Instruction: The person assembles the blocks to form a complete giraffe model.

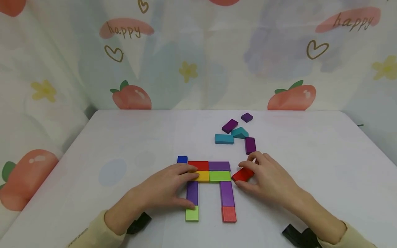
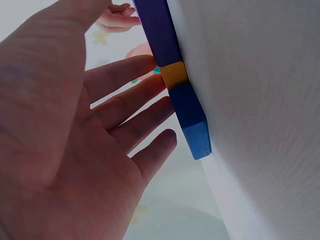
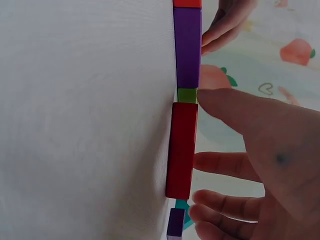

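Observation:
My right hand (image 1: pixel 270 177) holds a red block (image 1: pixel 243 174) between its thumb and fingers, aslant beside the right end of a flat block figure. My left hand (image 1: pixel 162 184) lies over the figure's left side. Its fingertips rest at the yellow block (image 1: pixel 203 176), and its thumb touches the lower light green block (image 1: pixel 192 215). In the left wrist view those fingers (image 2: pixel 132 102) look nearly straight, next to a blue block (image 2: pixel 192 122). A red block (image 1: pixel 198 165), purple block (image 1: pixel 219 166) and green block (image 1: pixel 220 176) form the body. Two purple legs end in light green and red (image 1: pixel 229 214).
Beyond the figure lie loose pieces: a teal rectangular block (image 1: pixel 224 139), a teal triangular block (image 1: pixel 240 133), and dark purple blocks, one (image 1: pixel 250 145) close to my right fingers. The white table (image 1: pixel 149 137) meets a patterned cloth (image 1: pixel 207 69) at the back.

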Demonstrator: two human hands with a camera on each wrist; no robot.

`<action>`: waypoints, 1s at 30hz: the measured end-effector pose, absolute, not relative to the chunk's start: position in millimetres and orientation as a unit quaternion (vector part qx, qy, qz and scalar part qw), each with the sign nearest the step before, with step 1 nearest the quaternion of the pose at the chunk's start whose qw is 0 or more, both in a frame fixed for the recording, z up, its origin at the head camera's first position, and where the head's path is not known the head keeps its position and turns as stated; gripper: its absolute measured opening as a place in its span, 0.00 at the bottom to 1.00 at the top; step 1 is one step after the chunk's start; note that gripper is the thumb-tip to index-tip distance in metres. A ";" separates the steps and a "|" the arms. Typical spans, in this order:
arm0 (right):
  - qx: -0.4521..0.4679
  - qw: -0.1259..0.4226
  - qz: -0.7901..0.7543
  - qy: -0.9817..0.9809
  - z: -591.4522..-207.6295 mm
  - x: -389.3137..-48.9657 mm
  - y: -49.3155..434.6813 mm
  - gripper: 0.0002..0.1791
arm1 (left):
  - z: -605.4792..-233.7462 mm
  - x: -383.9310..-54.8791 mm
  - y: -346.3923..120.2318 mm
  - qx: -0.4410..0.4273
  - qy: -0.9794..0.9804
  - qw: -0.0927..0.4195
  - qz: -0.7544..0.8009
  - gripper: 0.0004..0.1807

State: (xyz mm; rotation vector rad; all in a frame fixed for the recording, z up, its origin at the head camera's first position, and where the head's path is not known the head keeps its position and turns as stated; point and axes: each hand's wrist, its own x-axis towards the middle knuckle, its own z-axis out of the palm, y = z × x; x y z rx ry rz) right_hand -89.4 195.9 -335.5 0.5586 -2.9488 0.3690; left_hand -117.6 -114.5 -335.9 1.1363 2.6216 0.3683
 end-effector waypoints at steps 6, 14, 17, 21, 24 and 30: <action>0.188 0.035 0.142 -0.971 -332.1 -89.5 196.2 0.24 | -336.0 -117.8 -113.9 0.385 0.904 0.132 0.128 0.46; 0.175 0.022 0.159 -0.971 -332.3 -88.1 195.3 0.25 | -335.8 -117.8 -114.1 0.389 0.903 0.131 0.130 0.46; 0.171 0.022 0.156 -0.973 -332.0 -88.5 196.3 0.25 | -335.8 -118.2 -113.5 0.392 0.901 0.130 0.132 0.46; 0.179 0.029 0.154 -0.971 -332.0 -91.7 197.8 0.26 | -335.8 -118.9 -112.7 0.391 0.902 0.131 0.132 0.46; 0.186 0.028 0.159 -0.969 -331.8 -94.5 197.1 0.26 | -335.6 -118.8 -112.8 0.389 0.903 0.131 0.130 0.46; 0.201 0.029 0.154 -0.967 -331.0 -99.0 195.2 0.25 | -335.8 -118.0 -113.6 0.389 0.903 0.129 0.130 0.46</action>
